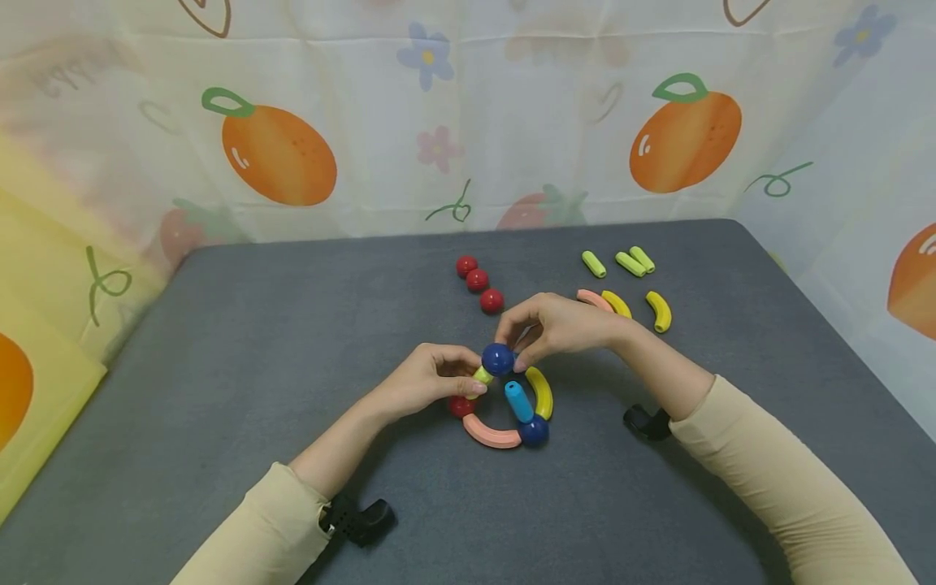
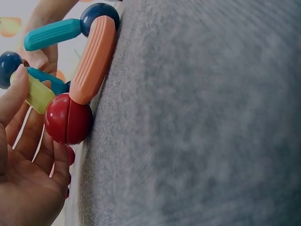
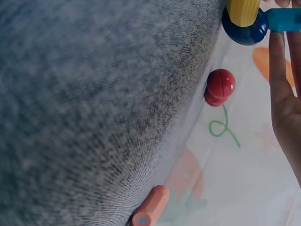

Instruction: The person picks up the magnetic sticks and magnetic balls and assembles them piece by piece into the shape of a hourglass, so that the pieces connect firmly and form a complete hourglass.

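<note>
Both hands work at a ring of sticks and balls standing on the grey table. My left hand [image 1: 435, 378] pinches a yellow-green stick [image 2: 39, 96] between thumb and fingers. That stick leans up from a red ball [image 2: 69, 118] and carries a dark blue ball [image 1: 498, 359] on top. Across from it, my right hand [image 1: 563, 329] has its fingers around an upright light blue stick [image 3: 284, 20], whose upper end is hidden. A pink curved stick [image 1: 491, 434], another blue ball [image 1: 533, 431] with a second light blue stick [image 1: 518, 401], and a yellow curved stick [image 1: 541, 392] form the ring.
Three red balls [image 1: 478, 281] lie in a row behind the hands. Several yellow-green sticks [image 1: 630, 264], yellow curved sticks [image 1: 659, 312] and a pink curved stick [image 1: 594, 300] lie at the back right. A printed cloth [image 1: 468, 106] hangs behind the grey table [image 1: 292, 325].
</note>
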A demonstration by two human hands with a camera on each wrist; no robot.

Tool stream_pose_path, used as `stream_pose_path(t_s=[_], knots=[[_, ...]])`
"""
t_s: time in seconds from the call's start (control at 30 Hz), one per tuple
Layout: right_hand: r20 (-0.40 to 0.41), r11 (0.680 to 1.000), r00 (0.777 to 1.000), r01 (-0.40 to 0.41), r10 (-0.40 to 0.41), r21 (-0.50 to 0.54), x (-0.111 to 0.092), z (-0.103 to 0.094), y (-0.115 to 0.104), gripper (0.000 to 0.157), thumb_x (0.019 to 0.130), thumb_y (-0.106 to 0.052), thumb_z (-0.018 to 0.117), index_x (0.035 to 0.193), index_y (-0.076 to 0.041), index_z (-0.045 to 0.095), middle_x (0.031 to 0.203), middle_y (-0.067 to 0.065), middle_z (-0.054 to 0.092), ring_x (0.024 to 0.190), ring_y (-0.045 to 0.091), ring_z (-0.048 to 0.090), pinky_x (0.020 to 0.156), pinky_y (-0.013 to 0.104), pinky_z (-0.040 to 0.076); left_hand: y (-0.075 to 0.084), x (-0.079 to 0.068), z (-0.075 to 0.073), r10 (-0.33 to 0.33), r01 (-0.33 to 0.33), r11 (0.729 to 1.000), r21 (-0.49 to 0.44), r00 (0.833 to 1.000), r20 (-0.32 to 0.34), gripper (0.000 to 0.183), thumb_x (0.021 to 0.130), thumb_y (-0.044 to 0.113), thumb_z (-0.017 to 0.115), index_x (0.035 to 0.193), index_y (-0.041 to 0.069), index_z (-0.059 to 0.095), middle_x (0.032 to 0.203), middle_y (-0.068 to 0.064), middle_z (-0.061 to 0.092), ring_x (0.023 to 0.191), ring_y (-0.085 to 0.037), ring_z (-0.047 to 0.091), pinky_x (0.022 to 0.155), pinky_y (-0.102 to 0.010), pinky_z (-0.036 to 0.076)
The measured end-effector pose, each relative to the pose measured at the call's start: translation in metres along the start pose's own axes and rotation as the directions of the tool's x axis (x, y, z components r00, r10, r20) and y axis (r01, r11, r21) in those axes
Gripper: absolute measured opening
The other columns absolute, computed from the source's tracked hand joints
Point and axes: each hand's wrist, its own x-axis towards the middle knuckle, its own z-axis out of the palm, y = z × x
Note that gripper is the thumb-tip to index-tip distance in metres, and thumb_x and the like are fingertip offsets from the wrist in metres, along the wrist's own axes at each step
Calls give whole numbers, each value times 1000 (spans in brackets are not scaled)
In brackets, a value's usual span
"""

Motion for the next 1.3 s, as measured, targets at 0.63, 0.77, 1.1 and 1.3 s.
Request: stream_pose_path(t_s=[0.63, 0.77, 1.1, 1.3], knots=[[-67, 1000, 997, -24, 24, -6, -44, 14, 0, 19, 87, -22, 76, 103, -12, 72, 98, 3, 73, 90, 14, 69, 82, 31, 60, -6, 1, -1, 14, -15, 1000, 22, 999, 39, 33, 88, 7, 71, 120, 1, 67, 107, -17, 70, 92, -12, 63, 80, -20, 54], [-39, 998, 998, -59, 58, -28, -47, 25, -3, 27, 84, -29, 79, 107, -17, 72, 100, 2, 74, 91, 13, 71, 82, 31, 60, -5, 0, -2, 5, -6, 1000, 30, 1000, 28, 32, 87, 8, 72, 118, 2, 68, 105, -16, 70, 91, -13, 63, 79, -22, 54], [-78, 994, 996, -46, 38, -96, -38, 43, -7, 20, 81, -32, 81, 95, -21, 72, 86, -6, 72, 75, 9, 69, 68, 27, 59, -7, -1, -5, 0, 0, 1000, 21, 1000, 31, 29, 86, 8, 74, 115, 3, 70, 102, -13, 71, 90, -14, 64, 76, -23, 55], [-106, 992, 994, -52, 40, -113, -36, 45, -6, 16, 83, -30, 80, 92, -22, 70, 85, -7, 71, 77, 8, 69, 69, 27, 59, -4, -3, -7, -21, 20, 1000, 8, 999, 27, 29, 85, 9, 76, 113, 4, 71, 101, -10, 72, 89, -11, 65, 76, -23, 55]])
